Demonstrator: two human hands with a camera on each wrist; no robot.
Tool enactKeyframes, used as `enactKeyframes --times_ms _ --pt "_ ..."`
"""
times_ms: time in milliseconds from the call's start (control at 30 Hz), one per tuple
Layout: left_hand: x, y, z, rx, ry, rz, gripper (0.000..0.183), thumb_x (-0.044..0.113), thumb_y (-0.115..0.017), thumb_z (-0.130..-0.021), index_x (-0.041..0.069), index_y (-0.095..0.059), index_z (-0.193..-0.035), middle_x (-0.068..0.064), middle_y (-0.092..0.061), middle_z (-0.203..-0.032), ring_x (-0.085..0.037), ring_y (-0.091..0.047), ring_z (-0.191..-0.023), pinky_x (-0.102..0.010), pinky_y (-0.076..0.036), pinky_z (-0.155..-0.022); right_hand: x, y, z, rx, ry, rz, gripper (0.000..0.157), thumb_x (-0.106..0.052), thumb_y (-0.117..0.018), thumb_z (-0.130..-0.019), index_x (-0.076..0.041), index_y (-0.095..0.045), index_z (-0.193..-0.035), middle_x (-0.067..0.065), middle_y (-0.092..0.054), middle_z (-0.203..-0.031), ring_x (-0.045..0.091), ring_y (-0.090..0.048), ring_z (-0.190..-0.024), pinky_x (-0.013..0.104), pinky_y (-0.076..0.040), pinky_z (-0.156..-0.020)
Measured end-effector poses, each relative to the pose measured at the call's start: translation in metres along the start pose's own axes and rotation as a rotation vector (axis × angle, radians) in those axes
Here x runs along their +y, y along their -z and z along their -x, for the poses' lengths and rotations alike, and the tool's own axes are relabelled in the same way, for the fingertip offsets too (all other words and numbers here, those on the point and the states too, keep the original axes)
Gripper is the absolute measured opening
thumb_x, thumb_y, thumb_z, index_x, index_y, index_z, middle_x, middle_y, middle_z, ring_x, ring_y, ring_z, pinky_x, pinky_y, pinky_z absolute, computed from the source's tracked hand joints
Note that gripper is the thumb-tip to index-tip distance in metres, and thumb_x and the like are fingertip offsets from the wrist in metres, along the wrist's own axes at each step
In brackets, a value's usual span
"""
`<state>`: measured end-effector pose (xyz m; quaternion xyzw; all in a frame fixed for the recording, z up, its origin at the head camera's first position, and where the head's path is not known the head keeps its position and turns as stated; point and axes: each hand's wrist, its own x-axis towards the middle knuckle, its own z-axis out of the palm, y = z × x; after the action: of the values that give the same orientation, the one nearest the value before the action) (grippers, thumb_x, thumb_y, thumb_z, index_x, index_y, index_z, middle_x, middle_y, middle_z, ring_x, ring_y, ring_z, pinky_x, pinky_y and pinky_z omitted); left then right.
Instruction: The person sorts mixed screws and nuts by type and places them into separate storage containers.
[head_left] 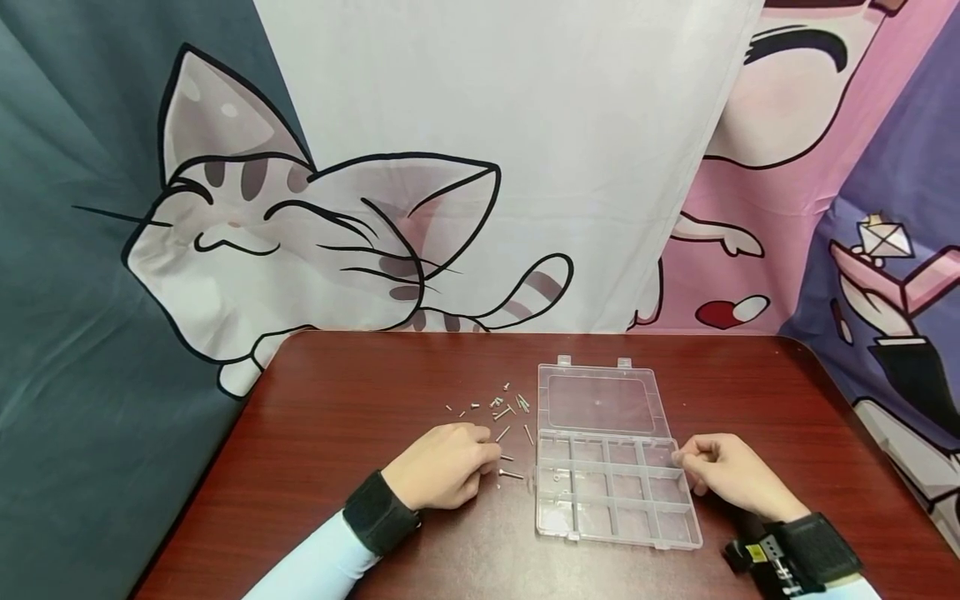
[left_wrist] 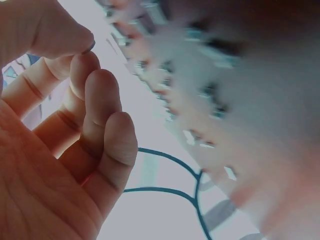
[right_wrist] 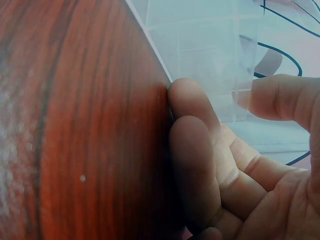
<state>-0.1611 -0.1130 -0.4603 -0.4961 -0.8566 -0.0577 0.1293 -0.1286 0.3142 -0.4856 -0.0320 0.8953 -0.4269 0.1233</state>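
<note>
A clear plastic compartment box lies on the table with its lid laid back flat. My right hand holds the box at its right edge. In the right wrist view the thumb reaches over the wall and curled fingers lie along the outside. Left of the box, my left hand is low over the table beside loose screws. Its thumb and forefinger pinch a small dark piece, mostly hidden by the fingertips. A small nut sits in a left compartment.
Several screws lie scattered left of the lid, and a longer screw lies between the left hand and the box. The brown wooden table ends at a printed curtain behind it.
</note>
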Motion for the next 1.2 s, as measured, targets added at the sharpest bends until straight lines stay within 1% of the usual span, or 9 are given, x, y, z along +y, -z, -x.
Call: enactKeyframes --times_ms 67,133,267,367,567,700,867,1200 --pt "0.004 0.003 -0.008 0.01 -0.025 -0.013 0.012 0.015 -0.059 -0.076 0.023 -0.051 -0.075 0.011 -0.036 -0.072 -0.009 -0.043 -0.063 -0.026 -0.038 -0.058 0.0 0.0 0.0 -0.004 0.005 -0.008 0.029 -0.035 -0.062 -0.093 -0.007 -0.069 -0.087 0.004 -0.061 -0.064 0.017 -0.059 -0.06 0.027 -0.043 -0.059" --pt "0.008 0.006 -0.017 0.017 -0.048 -0.012 0.012 0.015 -0.059 -0.075 0.022 -0.05 -0.075 0.01 -0.036 -0.072 -0.009 -0.042 -0.063 -0.026 -0.038 -0.059 -0.001 0.0 -0.001 -0.005 0.01 -0.012 0.029 -0.035 -0.062 -0.093 -0.007 -0.069 -0.087 0.004 -0.062 -0.065 0.017 -0.059 -0.06 0.027 -0.044 -0.059" --pt "0.018 0.011 -0.036 0.02 -0.081 0.012 0.015 0.015 -0.058 -0.075 0.023 -0.046 -0.075 0.011 -0.034 -0.073 -0.007 -0.038 -0.065 -0.024 -0.035 -0.059 -0.002 0.0 -0.001 0.0 0.012 -0.007 0.03 -0.035 -0.063 -0.093 -0.007 -0.068 -0.086 0.004 -0.061 -0.064 0.016 -0.059 -0.06 0.027 -0.043 -0.059" --pt "0.026 0.015 -0.048 0.016 -0.105 0.026 0.018 0.014 -0.059 -0.075 0.024 -0.044 -0.076 0.012 -0.034 -0.073 -0.005 -0.037 -0.066 -0.023 -0.033 -0.059 -0.002 -0.001 -0.001 0.002 0.007 -0.002 0.029 -0.035 -0.063 -0.093 -0.007 -0.068 -0.085 0.004 -0.06 -0.063 0.016 -0.059 -0.06 0.027 -0.042 -0.059" --pt "0.039 0.016 -0.068 0.008 -0.163 0.02 0.014 0.016 -0.06 -0.075 0.023 -0.049 -0.078 0.011 -0.036 -0.073 -0.004 -0.038 -0.067 -0.022 -0.035 -0.061 -0.002 -0.001 -0.002 -0.003 0.002 -0.004 0.029 -0.035 -0.063 -0.093 -0.007 -0.068 -0.086 0.004 -0.06 -0.063 0.017 -0.059 -0.06 0.027 -0.043 -0.059" --pt "0.045 0.015 -0.075 0.015 -0.183 0.004 0.011 0.016 -0.059 -0.077 0.024 -0.053 -0.081 0.011 -0.037 -0.073 -0.004 -0.04 -0.067 -0.021 -0.035 -0.06 -0.002 -0.001 -0.002 0.0 0.0 0.001 0.031 -0.037 -0.063 -0.092 -0.007 -0.067 -0.085 0.004 -0.06 -0.063 0.017 -0.06 -0.06 0.028 -0.044 -0.06" --pt "0.049 0.013 -0.082 0.035 -0.203 0.001 0.012 0.014 -0.058 -0.076 0.024 -0.052 -0.081 0.012 -0.038 -0.073 -0.005 -0.042 -0.067 -0.021 -0.036 -0.06 -0.001 -0.001 -0.001 0.001 0.004 0.002 0.028 -0.034 -0.063 -0.093 -0.008 -0.069 -0.086 0.003 -0.06 -0.064 0.016 -0.059 -0.06 0.027 -0.042 -0.058" --pt "0.051 0.013 -0.085 0.039 -0.215 0.005 0.013 0.013 -0.057 -0.075 0.024 -0.051 -0.08 0.012 -0.038 -0.074 -0.005 -0.041 -0.067 -0.021 -0.035 -0.06 0.001 -0.002 0.0 0.01 0.016 0.009 0.027 -0.034 -0.063 -0.092 -0.008 -0.069 -0.086 0.002 -0.059 -0.063 0.015 -0.059 -0.06 0.027 -0.045 -0.061"
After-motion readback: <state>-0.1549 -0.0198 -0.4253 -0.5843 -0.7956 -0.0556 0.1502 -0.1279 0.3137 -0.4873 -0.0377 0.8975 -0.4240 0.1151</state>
